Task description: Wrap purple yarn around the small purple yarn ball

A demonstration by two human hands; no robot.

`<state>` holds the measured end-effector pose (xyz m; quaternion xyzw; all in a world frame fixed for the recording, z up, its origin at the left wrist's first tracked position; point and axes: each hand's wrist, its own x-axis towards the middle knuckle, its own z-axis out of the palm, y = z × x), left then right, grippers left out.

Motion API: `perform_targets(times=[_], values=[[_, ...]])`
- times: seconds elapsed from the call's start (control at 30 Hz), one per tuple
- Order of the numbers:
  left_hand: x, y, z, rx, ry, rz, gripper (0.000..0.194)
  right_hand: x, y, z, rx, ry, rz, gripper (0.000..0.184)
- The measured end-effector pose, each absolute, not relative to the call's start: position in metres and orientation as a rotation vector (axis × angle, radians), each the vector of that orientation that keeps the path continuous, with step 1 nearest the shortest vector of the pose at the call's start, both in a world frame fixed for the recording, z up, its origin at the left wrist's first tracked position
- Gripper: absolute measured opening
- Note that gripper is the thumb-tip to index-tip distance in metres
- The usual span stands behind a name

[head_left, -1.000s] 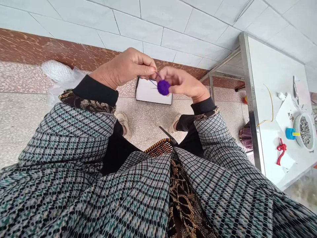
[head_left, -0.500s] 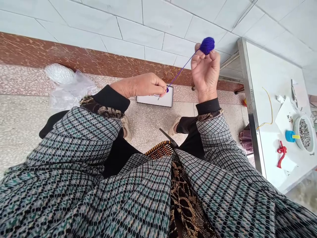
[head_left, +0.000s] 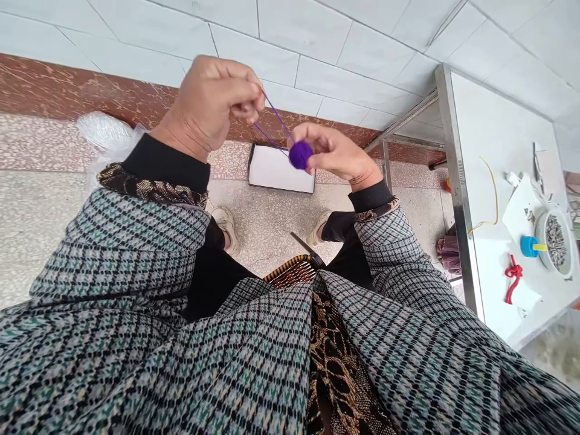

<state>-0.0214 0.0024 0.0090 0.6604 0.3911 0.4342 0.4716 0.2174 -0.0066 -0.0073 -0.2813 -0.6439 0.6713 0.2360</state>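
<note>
A small ball of purple yarn (head_left: pixel 301 155) is gripped in the fingertips of my right hand (head_left: pixel 338 151), in front of the wall base. My left hand (head_left: pixel 217 99) is higher and to the left, its fingers pinched on the purple strand (head_left: pixel 277 113). Two lengths of yarn run between the pinch and the ball, the upper one taut. Below and behind the hands, a shallow white tray with a dark rim (head_left: pixel 281 170) lies on the floor.
To the right stands a white table (head_left: pixel 471 127) with a metal edge. On it are a white bowl (head_left: pixel 556 244) of small dark pieces, a blue cap (head_left: pixel 528 246), a knotted red cord (head_left: pixel 513 278) and a yellow cord (head_left: pixel 493 187). Clear plastic bags (head_left: pixel 106 130) lie by the wall at left.
My right hand has come down and left with the yarn ball. My left hand has risen and moved left, off the tray, drawing the strand up.
</note>
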Motion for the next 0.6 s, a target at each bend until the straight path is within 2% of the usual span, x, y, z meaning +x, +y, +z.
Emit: perform_targets(times=[0.13, 0.2, 0.33, 0.43, 0.53, 0.6], values=[[-0.014, 0.003, 0.005, 1.698, 1.120, 0.870, 0.020, 0.215, -0.007, 0.004, -0.738, -1.412, 1.662, 0.062], [-0.004, 0.000, 0.001, 1.772, 1.054, 0.698, 0.016, 0.213, -0.004, 0.002, -0.784, -1.340, 1.582, 0.062], [0.016, -0.004, -0.010, 1.967, 0.943, 0.647, 0.015, 0.211, -0.002, -0.004, -0.854, -1.467, 1.605, 0.060], [0.021, -0.004, -0.014, 2.063, 1.119, 0.613, 0.013, 0.212, -0.002, -0.010, -0.998, -1.686, 1.530, 0.049], [0.018, -0.005, -0.014, 2.097, 1.291, 0.506, 0.014, 0.212, -0.002, -0.016, -1.109, -1.902, 1.342, 0.028], [0.014, -0.004, -0.015, 2.110, 1.307, 0.430, 0.017, 0.210, -0.003, -0.019, -1.118, -1.998, 1.212, 0.022]])
